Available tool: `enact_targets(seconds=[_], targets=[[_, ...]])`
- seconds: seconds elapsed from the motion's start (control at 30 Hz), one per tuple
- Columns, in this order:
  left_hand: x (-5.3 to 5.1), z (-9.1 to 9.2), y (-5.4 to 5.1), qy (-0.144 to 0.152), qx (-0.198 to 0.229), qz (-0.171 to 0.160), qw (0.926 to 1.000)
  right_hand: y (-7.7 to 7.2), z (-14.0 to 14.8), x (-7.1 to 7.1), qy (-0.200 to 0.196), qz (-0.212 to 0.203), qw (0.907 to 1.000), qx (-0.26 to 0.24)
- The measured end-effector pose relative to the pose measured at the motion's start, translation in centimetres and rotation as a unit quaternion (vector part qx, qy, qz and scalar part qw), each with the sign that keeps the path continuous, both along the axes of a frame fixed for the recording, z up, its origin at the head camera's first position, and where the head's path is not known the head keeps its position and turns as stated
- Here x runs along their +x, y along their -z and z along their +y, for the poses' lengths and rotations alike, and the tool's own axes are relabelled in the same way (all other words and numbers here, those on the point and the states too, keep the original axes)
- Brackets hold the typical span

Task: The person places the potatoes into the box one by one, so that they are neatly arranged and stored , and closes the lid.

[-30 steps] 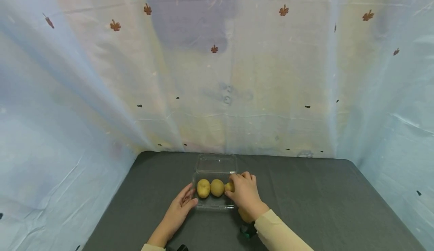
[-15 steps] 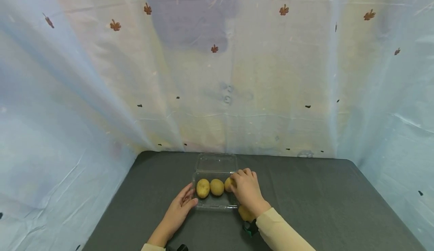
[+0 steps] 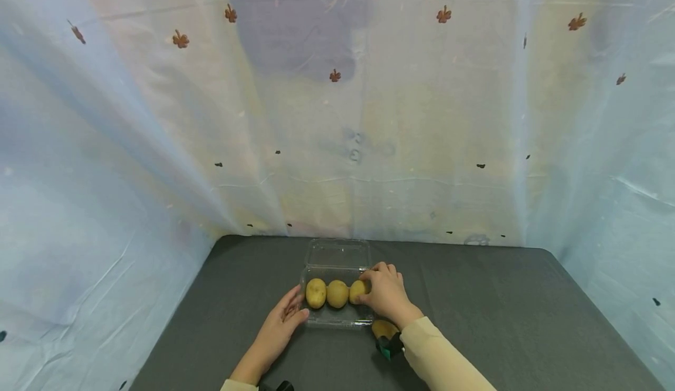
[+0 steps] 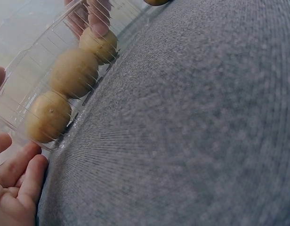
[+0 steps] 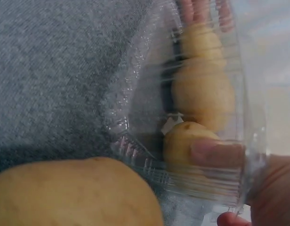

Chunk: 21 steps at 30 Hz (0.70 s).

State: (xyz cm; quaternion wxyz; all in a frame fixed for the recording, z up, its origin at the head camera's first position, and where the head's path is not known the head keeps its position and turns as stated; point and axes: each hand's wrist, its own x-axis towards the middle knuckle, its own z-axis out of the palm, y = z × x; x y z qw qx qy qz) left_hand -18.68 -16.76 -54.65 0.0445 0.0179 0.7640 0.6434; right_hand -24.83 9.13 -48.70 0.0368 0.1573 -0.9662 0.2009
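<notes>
A clear plastic clamshell box (image 3: 337,322) lies with its lid (image 3: 338,254) tipped back. Three yellow potatoes stand inside in a row: a left potato (image 3: 316,293), a middle potato (image 3: 337,293) and a right potato (image 3: 358,291). My right hand (image 3: 388,292) reaches over the box's right wall and holds the right potato, its thumb (image 5: 213,151) pressed on the skin. At the box's left side, my left hand (image 3: 275,331) touches the wall with loosely spread fingers (image 4: 33,176). Another potato (image 5: 74,195) lies outside the box, below my right wrist.
Dark grey cloth covers the table (image 3: 464,309). A pale patterned curtain (image 3: 395,115) hangs behind it and along both sides. The wrist camera (image 3: 389,345) on my right arm sits close to the outside potato, partly covering it in the head view.
My right hand has shifted slightly to the right, and more of the right potato shows. The right potato has moved little. My left hand and the box stay in place.
</notes>
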Motion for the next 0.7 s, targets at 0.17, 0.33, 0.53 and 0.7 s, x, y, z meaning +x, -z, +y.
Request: enact_targets(seconds=[0.17, 0.33, 0.53, 0.7], targets=[[-0.03, -0.02, 0.05, 0.001, 0.004, -0.003, 1.0, -0.1, 0.0, 0.16, 0.007, 0.006, 0.9999, -0.011], [-0.03, -0.04, 0.0, 0.001, 0.008, -0.003, 1.0, -0.32, -0.12, 0.36, 0.011, 0.011, 0.9999, -0.007], [-0.01, -0.04, 0.1, 0.0, 0.007, 0.001, 1.0, -0.39, -0.17, 0.45, 0.011, -0.002, 0.9999, -0.008], [0.02, -0.1, 0.09, 0.001, 0.006, 0.001, 1.0, -0.91, 0.32, 0.77, 0.008, -0.006, 0.9991, -0.04]])
